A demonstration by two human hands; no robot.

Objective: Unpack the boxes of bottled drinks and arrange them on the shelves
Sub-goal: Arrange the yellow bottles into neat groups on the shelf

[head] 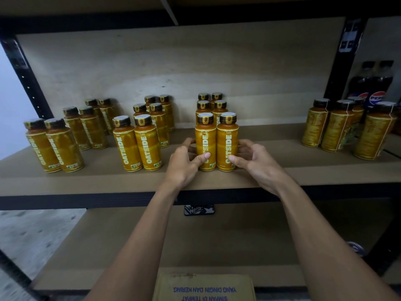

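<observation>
Two yellow Oatside bottles stand side by side at the front of the middle shelf [108,181]. My left hand [184,164] curls round the left bottle [205,140], thumb on its label. My right hand [253,159] curls round the right bottle [227,140], thumb low on its label. Behind this pair two more pairs stand in a double row [211,105]. Further double rows of the same bottles stand at centre left [143,135] and far left [63,137]. A group of wrapped bottles [345,129] with labels turned away stands at the right.
Dark Pepsi bottles [373,88] stand behind the black upright post [342,68] on the right. A cardboard box [204,287] with printed text lies below at the bottom edge. The lower shelf [217,235] holds a small dark object [199,210] under the middle shelf's lip.
</observation>
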